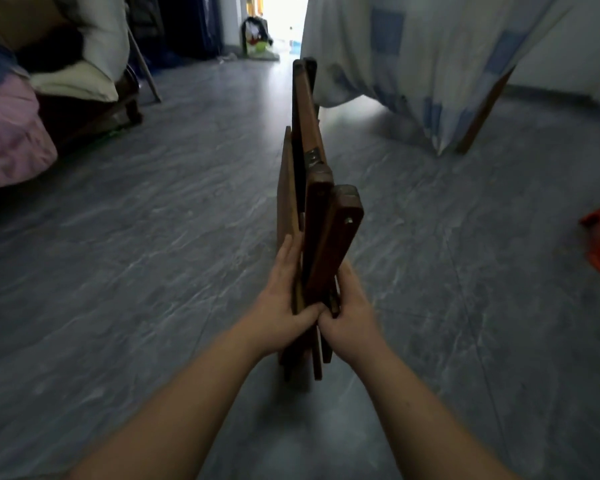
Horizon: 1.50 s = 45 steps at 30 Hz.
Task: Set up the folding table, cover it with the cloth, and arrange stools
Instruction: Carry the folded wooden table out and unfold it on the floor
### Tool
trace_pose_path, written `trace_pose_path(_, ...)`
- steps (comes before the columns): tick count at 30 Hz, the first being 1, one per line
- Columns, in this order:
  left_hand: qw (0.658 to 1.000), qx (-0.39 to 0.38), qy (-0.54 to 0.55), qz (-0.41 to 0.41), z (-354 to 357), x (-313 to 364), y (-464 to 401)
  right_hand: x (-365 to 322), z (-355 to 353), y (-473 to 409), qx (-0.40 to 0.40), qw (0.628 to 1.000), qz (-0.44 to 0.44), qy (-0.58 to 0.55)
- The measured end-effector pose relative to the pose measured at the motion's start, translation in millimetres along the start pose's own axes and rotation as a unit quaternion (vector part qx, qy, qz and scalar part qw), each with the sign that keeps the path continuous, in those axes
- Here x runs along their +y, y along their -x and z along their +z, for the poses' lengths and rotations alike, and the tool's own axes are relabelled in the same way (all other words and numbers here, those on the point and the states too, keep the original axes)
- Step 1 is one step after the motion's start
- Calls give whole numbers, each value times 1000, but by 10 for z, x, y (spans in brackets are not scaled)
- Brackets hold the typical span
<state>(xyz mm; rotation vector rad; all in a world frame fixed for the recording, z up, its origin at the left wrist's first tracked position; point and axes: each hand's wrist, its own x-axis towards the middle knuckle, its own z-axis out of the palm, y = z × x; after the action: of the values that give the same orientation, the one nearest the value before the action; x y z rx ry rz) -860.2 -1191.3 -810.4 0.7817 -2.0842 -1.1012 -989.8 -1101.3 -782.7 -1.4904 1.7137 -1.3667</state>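
While it stands on edge at the centre of the frame, the folded wooden table point(312, 209) is gripped near its lower end by the left hand point(284, 306) and the right hand point(350, 317), thumbs touching, above the grey floor point(153, 254); a checked cloth point(413, 64) hangs at upper right.

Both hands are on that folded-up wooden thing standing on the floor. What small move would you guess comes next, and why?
Probably pulling the two sides apart to start unfolding it. The folded wooden table stands on edge on the grey floor, its slats still packed flat together. The left hand grips one side and the right hand the other, thumbs meeting at the middle, a grip suited to spreading it open.
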Motion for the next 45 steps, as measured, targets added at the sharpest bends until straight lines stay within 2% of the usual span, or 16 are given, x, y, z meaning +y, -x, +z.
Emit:
trace_pose_path(3, 1000, -7, -24, 1, 64, -64, 126, 148, 69, 88, -7, 1000, 4, 3)
trace_pose_path(7, 1000, 11, -27, -5, 178, -207, 144, 309, 182, 186, 63, 997, 41, -20)
trace_pose_path(12, 993, 47, -34, -101, 413, -340, 161, 418, 398, 166, 127, 988, 75, -51)
trace_pose_path(21, 993, -9, -67, -95, 273, -182, 206, 446, 305, 290, 80, 989, 100, -75)
trace_pose_path(23, 992, -21, -64, -106, 258, -137, 230, 417, 312, 380, 166, 945, 234, -156)
trace_pose_path(24, 992, -23, -65, -108, 259, -121, 242, 414, 316, 413, 207, 899, 325, -209)
trace_pose_path(26, 992, -15, -73, -102, 277, -79, 254, 345, 357, 426, 190, 762, 476, -397)
trace_pose_path(28, 992, 1, -81, -93, 309, -59, 251, 310, 399, 429, 111, 641, 503, -569)
trace_pose_path(31, 993, 10, -70, -97, 332, -68, 273, 305, 419, 431, 124, 602, 480, -626)
trace_pose_path(35, 991, 28, -53, -122, 293, -138, 298, 235, 403, 299, 179, 511, 447, -712)
trace_pose_path(39, 986, 33, -107, -122, 104, -173, 310, 120, 314, 96, 234, 473, 396, -751)
trace_pose_path(40, 981, 27, -143, -127, 25, -164, 313, 140, 274, 59, 256, 481, 375, -750)
trace_pose_path(41, 973, 20, -188, -134, -52, -146, 330, 182, 235, 80, 273, 526, 353, -724)
trace_pose_path(42, 963, 17, -230, -138, -117, -109, 355, 192, 189, 112, 278, 658, 356, -602)
trace_pose_path(44, 944, 18, -297, -142, -194, -29, 406, 83, 136, 267, 208, 811, 351, -420)
trace_pose_path(45, 936, 19, -319, -150, -215, -2, 433, 68, 140, 293, 176, 852, 344, -354)
